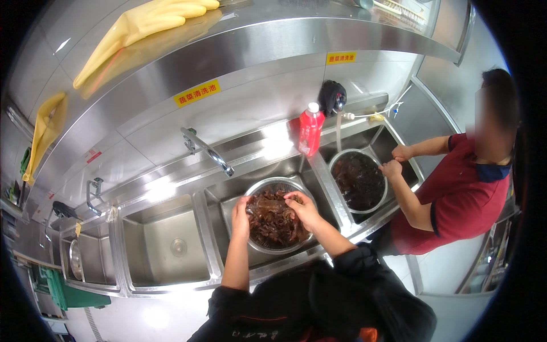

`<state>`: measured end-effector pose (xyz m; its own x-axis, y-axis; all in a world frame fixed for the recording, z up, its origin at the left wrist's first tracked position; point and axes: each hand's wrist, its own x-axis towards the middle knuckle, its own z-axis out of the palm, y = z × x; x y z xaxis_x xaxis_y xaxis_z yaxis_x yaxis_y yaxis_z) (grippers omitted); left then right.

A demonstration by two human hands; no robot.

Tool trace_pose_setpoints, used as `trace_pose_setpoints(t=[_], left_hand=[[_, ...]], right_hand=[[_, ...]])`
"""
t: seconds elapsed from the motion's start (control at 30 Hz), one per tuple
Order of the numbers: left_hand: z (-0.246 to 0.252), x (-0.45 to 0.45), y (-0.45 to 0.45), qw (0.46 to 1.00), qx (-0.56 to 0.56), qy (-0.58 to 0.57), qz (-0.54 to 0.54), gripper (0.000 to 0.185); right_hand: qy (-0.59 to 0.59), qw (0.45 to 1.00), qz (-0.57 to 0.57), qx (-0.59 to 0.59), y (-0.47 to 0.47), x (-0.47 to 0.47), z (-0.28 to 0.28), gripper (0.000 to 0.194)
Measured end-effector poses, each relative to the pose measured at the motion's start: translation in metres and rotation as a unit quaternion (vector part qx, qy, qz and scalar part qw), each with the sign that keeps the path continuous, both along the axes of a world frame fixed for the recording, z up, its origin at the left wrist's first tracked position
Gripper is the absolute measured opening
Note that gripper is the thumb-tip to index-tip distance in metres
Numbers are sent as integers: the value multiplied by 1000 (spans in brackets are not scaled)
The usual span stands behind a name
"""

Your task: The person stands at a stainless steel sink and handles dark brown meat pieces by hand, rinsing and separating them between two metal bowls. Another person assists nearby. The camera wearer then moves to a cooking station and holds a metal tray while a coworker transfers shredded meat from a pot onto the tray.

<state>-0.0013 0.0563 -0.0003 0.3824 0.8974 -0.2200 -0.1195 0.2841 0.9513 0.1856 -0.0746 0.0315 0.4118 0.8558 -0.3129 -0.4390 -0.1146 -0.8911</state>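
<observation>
A round metal bowl (280, 251) stands in the sink basin before me, heaped with wet, dark brown leafy pieces (273, 231) that look like wood ear fungus. My left hand (241, 217) is at the bowl's left side, its fingers curled against a glossy brown clump (269, 205). From the right, my right hand (304, 209) grips the same clump, thumb and fingers bent around its edge. The clump sits between my two hands, over the bowl. Some of my fingertips are hidden among the pieces.
At right, a person in a red shirt (466, 201) has both hands at another bowl (359, 184) of dark pieces in water. A red bottle (311, 130) stands on the sink ledge. A faucet (209, 151) overhangs my basin. Yellow rubber gloves (141, 28) lie on the shelf above.
</observation>
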Motion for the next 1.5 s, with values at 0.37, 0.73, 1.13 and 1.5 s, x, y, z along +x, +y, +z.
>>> trace_pose_setpoints(t=[0.37,0.73,1.13,1.5], left_hand=[[30,31,-38,970,176,70,-152,39],[22,55,-58,980,173,83,50,14],[5,34,-42,941,270,158,130,12],[11,1,-23,927,258,209,176,13]], right_hand=[[-51,991,107,64,5,-6,24,28],[-235,968,51,73,8,-8,4,17],[-320,945,-46,-42,2,-12,0,16],[-403,911,-66,-50,-10,22,-19,12]])
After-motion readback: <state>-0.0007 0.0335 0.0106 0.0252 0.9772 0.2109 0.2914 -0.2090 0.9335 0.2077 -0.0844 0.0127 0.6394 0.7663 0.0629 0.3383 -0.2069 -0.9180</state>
